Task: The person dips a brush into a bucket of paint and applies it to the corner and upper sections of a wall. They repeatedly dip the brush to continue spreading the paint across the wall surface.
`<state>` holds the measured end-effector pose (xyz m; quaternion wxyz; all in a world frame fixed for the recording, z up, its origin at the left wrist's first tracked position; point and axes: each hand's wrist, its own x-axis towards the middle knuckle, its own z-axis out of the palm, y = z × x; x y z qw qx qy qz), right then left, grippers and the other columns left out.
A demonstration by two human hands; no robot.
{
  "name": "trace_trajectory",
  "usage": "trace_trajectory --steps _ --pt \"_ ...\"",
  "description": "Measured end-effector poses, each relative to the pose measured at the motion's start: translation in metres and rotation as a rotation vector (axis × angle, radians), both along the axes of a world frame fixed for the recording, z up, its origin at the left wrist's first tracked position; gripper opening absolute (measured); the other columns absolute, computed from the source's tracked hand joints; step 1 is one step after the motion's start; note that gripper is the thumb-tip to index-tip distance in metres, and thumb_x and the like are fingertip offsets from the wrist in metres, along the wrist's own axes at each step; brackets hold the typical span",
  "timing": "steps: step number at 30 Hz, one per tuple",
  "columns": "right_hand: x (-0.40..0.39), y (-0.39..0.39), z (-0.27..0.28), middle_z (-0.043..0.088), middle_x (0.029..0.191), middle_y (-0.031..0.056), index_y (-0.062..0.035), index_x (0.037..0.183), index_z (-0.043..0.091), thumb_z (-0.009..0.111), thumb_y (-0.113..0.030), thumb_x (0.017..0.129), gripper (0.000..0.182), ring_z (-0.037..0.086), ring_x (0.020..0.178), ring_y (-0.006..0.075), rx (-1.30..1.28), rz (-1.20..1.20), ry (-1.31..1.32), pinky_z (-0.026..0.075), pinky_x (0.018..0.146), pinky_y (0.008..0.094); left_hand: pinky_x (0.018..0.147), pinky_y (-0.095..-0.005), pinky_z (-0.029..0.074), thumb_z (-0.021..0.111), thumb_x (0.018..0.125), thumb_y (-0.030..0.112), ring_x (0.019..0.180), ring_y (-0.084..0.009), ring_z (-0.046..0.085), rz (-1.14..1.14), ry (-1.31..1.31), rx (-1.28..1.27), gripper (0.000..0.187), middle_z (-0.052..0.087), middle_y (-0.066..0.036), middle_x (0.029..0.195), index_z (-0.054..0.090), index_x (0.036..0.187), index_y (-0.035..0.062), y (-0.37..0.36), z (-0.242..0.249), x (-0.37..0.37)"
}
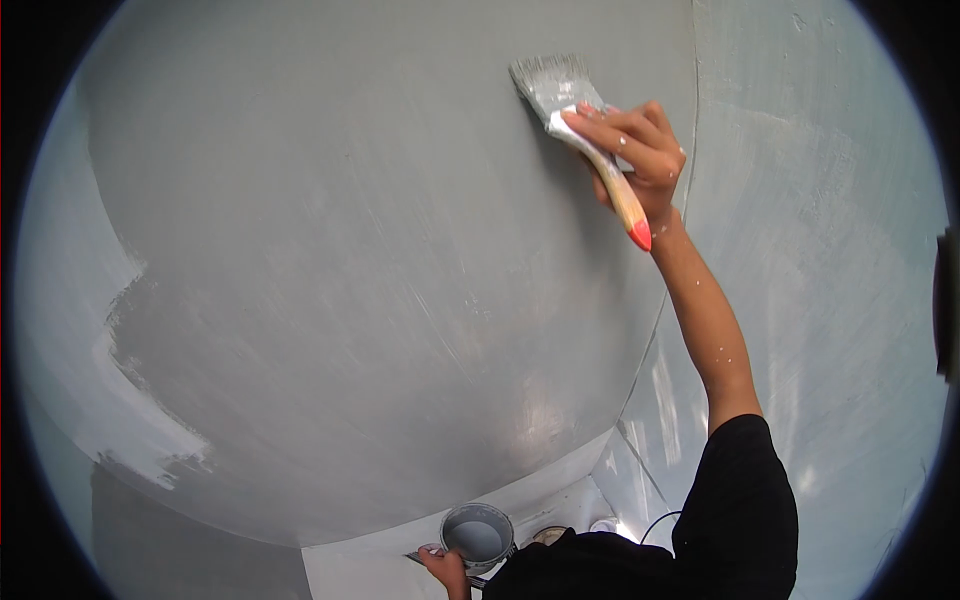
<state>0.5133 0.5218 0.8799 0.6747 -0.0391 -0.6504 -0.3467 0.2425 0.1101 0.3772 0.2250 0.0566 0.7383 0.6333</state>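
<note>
My right hand [645, 150] grips a wide paintbrush [618, 185] with a wooden, red-tipped handle. Its paint-coated bristles point up and left against the grey-painted wall [330, 230]. White paint flecks dot my fingers and forearm. Low in the view, my left hand [447, 568] is closed at the side of a bucket [447, 520] of grey paint, which it holds near my body. A thin dark strip [412, 557] sticks out beside those fingers; I cannot tell what it is.
A paler wall [800, 250] meets the grey one at a corner on the right. Ragged paint edges border a lighter patch [150, 400] at left. Below the wall runs a white surface [370, 565]. Another round container [548, 536] shows partly behind my body.
</note>
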Motion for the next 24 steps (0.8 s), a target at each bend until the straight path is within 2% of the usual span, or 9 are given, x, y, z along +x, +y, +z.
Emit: trace_trajectory --steps 3,5,11,13,17,20,21,22,24 --pt "0.005 -0.021 -0.13 0.078 0.092 -0.0022 -0.0182 0.103 0.083 0.08 -0.019 0.077 0.026 0.053 0.068 0.0123 -0.193 -0.034 -0.017 0.05 0.067 0.0266 0.048 -0.0303 0.037 0.059 0.058 -0.011 0.064 -0.0115 0.041 0.037 0.02 -0.042 0.041 0.041 -0.001 0.079 0.041 0.091 0.0069 -0.006 0.021 0.009" --pt "0.008 -0.038 -0.198 0.078 0.093 -0.0024 -0.0169 0.103 0.083 0.081 -0.011 0.074 0.03 0.053 0.067 0.0121 -0.334 -0.019 -0.051 0.049 0.068 0.0276 0.049 -0.0305 0.037 0.059 0.058 -0.01 0.063 -0.012 0.041 0.027 0.04 0.007 0.041 0.04 -0.001 0.079 0.041 0.091 0.007 -0.019 -0.04 -0.019" --pt "0.022 -0.076 -0.262 0.077 0.089 -0.0013 -0.0151 0.105 0.082 0.081 -0.008 0.072 0.034 0.052 0.068 0.0132 -0.614 0.067 -0.242 0.048 0.063 0.0274 0.046 -0.0315 0.039 0.058 0.059 -0.011 0.06 -0.0126 0.042 -0.023 0.154 -0.011 0.041 0.041 -0.002 0.078 0.041 0.091 0.0075 -0.028 -0.075 -0.036" --pt "0.031 -0.083 -0.24 0.077 0.088 -0.0015 -0.0144 0.104 0.082 0.081 -0.008 0.072 0.033 0.052 0.067 0.0136 -0.588 0.038 -0.336 0.047 0.061 0.0269 0.045 -0.0316 0.04 0.058 0.06 -0.011 0.058 -0.0129 0.044 0.005 0.087 -0.045 0.041 0.043 -0.003 0.076 0.041 0.092 0.0074 -0.011 0.007 -0.006" --pt "0.033 -0.089 -0.127 0.076 0.084 -0.0032 -0.0135 0.101 0.082 0.084 -0.008 0.069 0.032 0.052 0.064 0.0136 -0.473 0.02 -0.378 0.044 0.055 0.0252 0.044 -0.0319 0.038 0.058 0.061 -0.012 0.052 -0.0139 0.046 -0.032 0.092 -0.062 0.043 0.045 -0.004 0.07 0.041 0.095 0.0071 -0.013 -0.018 -0.021" --pt "0.018 -0.083 -0.014 0.074 0.078 -0.0036 -0.0187 0.102 0.083 0.087 -0.011 0.07 0.032 0.054 0.065 0.0104 -0.122 -0.032 -0.145 0.046 0.057 0.024 0.043 -0.0316 0.036 0.057 0.061 -0.013 0.051 -0.0136 0.046 -0.056 0.048 -0.013 0.043 0.046 -0.003 0.068 0.041 0.096 0.0072 -0.005 -0.004 -0.017" --pt "0.017 -0.077 0.027 0.077 0.089 0.004 -0.0094 0.105 0.081 0.089 -0.01 0.07 0.035 0.062 0.072 0.0135 0.044 -0.09 -0.144 0.046 0.06 0.0247 0.043 -0.0315 0.036 0.057 0.061 -0.013 0.051 -0.0133 0.046 -0.058 0.059 -0.011 0.044 0.046 -0.003 0.068 0.041 0.096 0.0073 -0.003 -0.001 -0.015" --pt "0.007 -0.069 0.071 0.076 0.088 0.0022 -0.0111 0.107 0.081 0.088 -0.008 0.07 0.038 0.059 0.071 0.013 0.215 -0.042 -0.08 0.047 0.06 0.0254 0.043 -0.0313 0.035 0.057 0.061 -0.013 0.051 -0.0129 0.046 -0.06 0.071 -0.005 0.044 0.046 -0.003 0.068 0.041 0.096 0.0075 0.002 0.003 -0.012" --pt "-0.029 -0.069 0.147 0.077 0.08 0.0055 -0.0072 0.096 0.082 0.081 -0.006 0.082 0.014 0.065 0.069 0.0141 0.354 0.192 0.055 0.049 0.069 0.0295 0.043 -0.0316 0.035 0.058 0.061 -0.013 0.052 -0.0125 0.044 -0.091 0.049 -0.013 0.044 0.045 -0.003 0.07 0.041 0.096 0.0076 0.004 0.009 -0.009"
